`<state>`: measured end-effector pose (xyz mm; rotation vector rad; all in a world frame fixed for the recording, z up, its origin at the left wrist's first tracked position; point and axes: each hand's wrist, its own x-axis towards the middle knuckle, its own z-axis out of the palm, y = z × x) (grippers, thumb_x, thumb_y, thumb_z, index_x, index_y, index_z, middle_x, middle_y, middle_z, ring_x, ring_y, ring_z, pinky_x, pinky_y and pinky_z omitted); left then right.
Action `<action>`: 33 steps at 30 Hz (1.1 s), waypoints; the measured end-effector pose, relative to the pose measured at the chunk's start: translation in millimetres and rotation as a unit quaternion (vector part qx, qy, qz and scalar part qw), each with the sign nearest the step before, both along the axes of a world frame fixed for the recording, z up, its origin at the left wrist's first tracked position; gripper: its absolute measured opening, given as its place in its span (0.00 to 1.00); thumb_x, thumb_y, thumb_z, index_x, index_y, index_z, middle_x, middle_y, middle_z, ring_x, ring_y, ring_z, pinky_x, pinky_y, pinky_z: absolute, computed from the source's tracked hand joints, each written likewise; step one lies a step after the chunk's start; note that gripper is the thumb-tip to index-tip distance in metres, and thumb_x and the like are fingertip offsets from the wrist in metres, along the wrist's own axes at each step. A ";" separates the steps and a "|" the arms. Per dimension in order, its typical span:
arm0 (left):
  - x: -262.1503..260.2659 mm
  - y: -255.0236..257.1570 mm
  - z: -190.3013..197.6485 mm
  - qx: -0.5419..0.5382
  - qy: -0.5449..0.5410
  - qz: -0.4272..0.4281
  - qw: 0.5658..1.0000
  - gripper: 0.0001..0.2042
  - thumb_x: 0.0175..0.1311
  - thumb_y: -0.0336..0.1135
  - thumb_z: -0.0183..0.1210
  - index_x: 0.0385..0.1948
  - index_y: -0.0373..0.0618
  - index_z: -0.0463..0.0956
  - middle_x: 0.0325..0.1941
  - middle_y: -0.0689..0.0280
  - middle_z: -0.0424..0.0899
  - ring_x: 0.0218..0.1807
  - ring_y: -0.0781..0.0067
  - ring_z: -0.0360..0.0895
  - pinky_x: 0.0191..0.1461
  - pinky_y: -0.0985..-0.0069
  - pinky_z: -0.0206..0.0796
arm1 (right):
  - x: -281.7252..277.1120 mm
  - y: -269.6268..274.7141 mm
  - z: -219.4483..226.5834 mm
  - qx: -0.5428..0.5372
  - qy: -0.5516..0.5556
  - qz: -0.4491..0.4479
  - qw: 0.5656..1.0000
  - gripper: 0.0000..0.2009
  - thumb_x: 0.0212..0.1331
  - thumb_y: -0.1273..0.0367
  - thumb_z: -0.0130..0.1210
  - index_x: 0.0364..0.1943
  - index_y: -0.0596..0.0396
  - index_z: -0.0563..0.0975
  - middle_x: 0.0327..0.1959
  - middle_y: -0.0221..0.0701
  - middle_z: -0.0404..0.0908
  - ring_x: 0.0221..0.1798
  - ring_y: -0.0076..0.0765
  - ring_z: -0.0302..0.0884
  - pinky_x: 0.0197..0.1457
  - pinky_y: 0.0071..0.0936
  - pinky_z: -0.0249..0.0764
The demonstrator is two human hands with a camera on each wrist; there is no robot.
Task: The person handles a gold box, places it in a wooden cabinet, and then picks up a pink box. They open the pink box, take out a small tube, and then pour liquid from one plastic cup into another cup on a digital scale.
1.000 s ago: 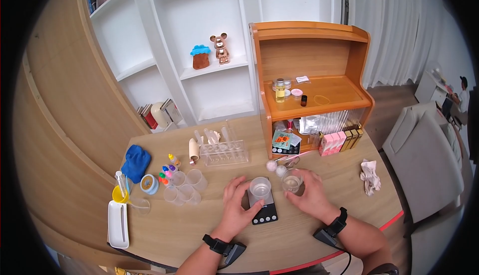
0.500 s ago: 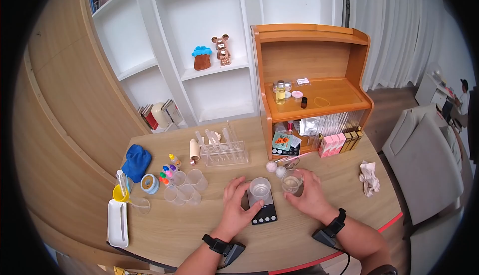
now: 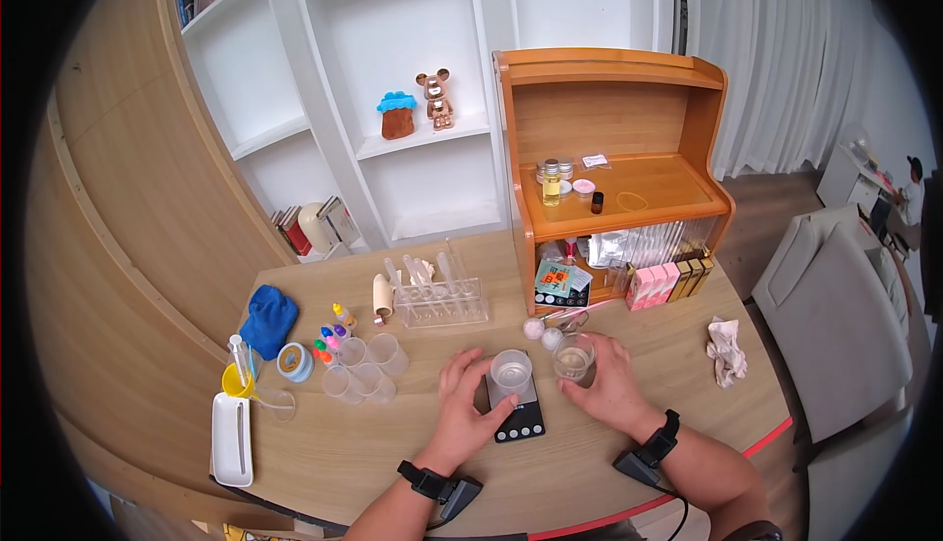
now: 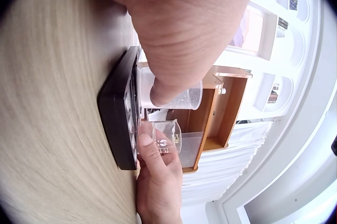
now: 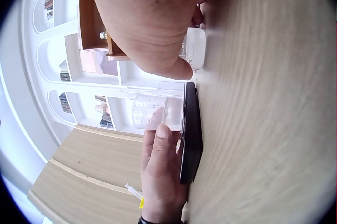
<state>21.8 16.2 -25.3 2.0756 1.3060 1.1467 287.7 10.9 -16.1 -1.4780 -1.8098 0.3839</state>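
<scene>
My left hand (image 3: 470,396) holds a clear plastic cup (image 3: 511,368) between thumb and fingers. This cup stands upright on a black digital scale (image 3: 519,423), with some clear liquid inside. To its right, my right hand (image 3: 613,390) grips a small glass beaker (image 3: 573,355) by its side, thumb in front. White markings show on the beaker (image 4: 172,135) in the left wrist view, and a little liquid lies low in it. In the right wrist view, the thumb of the left hand (image 5: 162,168) presses against the cup's wall, beside the scale (image 5: 191,134).
Several plastic cups (image 3: 371,369) and dye bottles (image 3: 332,335) stand left of the scale. Behind are a test tube rack (image 3: 442,305), two pale balls (image 3: 543,333) and a wooden cabinet (image 3: 619,209). A white tray (image 3: 232,443) lies far left, a crumpled tissue (image 3: 727,351) at right.
</scene>
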 end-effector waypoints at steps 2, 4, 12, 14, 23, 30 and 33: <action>-0.1 -0.1 0.2 0.002 0.002 -0.001 1.000 0.30 0.59 0.35 0.79 0.64 0.49 0.79 0.76 0.51 0.71 0.80 0.44 0.63 0.84 0.52 0.55 | -0.6 -0.7 2.1 -0.001 -0.001 -0.001 1.000 0.36 0.54 0.61 0.75 0.67 0.55 0.73 0.61 0.46 0.80 0.68 0.57 0.73 0.73 0.51 0.66; -0.2 0.0 0.8 0.004 0.005 -0.002 1.000 0.30 0.59 0.35 0.79 0.65 0.49 0.78 0.76 0.51 0.71 0.80 0.44 0.63 0.84 0.52 0.55 | -0.8 -0.8 2.4 -0.003 -0.002 -0.001 1.000 0.35 0.55 0.62 0.75 0.67 0.55 0.73 0.61 0.46 0.80 0.68 0.57 0.73 0.73 0.51 0.66; 2.5 0.6 4.1 -0.002 0.000 0.009 1.000 0.35 0.56 0.36 0.81 0.67 0.47 0.75 0.77 0.49 0.71 0.81 0.43 0.62 0.84 0.52 0.55 | -1.8 -0.1 -1.6 0.009 -0.002 0.000 1.000 0.34 0.54 0.62 0.75 0.65 0.55 0.75 0.60 0.44 0.81 0.67 0.56 0.74 0.73 0.51 0.67; 4.3 1.3 8.3 -0.005 0.002 0.010 1.000 0.34 0.55 0.36 0.82 0.65 0.47 0.76 0.77 0.49 0.71 0.81 0.43 0.62 0.84 0.52 0.55 | -1.1 0.1 -3.5 0.016 -0.005 0.012 1.000 0.33 0.54 0.62 0.75 0.64 0.54 0.75 0.60 0.43 0.82 0.68 0.56 0.74 0.72 0.51 0.67; 5.4 4.4 1.1 0.000 0.002 0.010 1.000 0.28 0.55 0.36 0.82 0.58 0.47 0.79 0.77 0.50 0.71 0.81 0.42 0.62 0.84 0.49 0.54 | -6.5 -3.0 0.7 0.020 -0.008 0.056 0.998 0.34 0.53 0.62 0.75 0.65 0.52 0.74 0.61 0.43 0.81 0.69 0.57 0.73 0.74 0.52 0.65; 4.1 3.9 -3.3 0.017 0.008 0.005 1.000 0.29 0.56 0.36 0.81 0.60 0.47 0.79 0.76 0.51 0.72 0.81 0.42 0.62 0.84 0.50 0.54 | -2.6 -1.5 -6.0 0.001 0.006 0.071 0.997 0.37 0.54 0.63 0.74 0.70 0.53 0.71 0.63 0.43 0.80 0.71 0.57 0.72 0.77 0.52 0.63; 3.2 3.4 -4.9 0.026 0.017 0.001 1.000 0.31 0.57 0.36 0.80 0.64 0.47 0.78 0.76 0.52 0.72 0.81 0.43 0.62 0.84 0.50 0.54 | -3.5 -1.9 -2.7 0.008 0.011 0.077 0.997 0.38 0.54 0.62 0.75 0.69 0.54 0.71 0.63 0.43 0.81 0.71 0.57 0.72 0.77 0.51 0.63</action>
